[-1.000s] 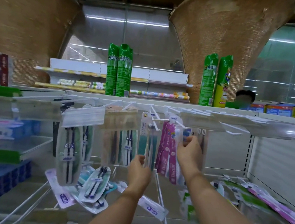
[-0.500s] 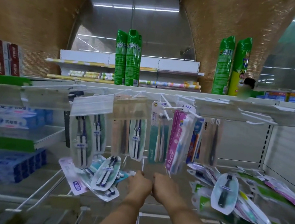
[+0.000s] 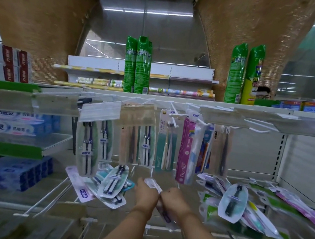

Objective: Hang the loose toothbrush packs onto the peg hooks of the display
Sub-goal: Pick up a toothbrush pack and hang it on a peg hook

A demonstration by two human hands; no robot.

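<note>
Left hand (image 3: 146, 193) and right hand (image 3: 175, 200) touching, fingers (image 3: 142, 184) curled round one glossy flat toothbrush pack (image 3: 153, 184), white wire peg hooks (image 3: 174, 111) above

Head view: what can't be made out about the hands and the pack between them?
In the head view:
Fingers of the left hand and right hand: behind the backs of the hands, so the grip is unclear.
Pack: mostly covered by both hands, blurred; print unreadable.
Loose pile at right: smeared by motion.
</note>
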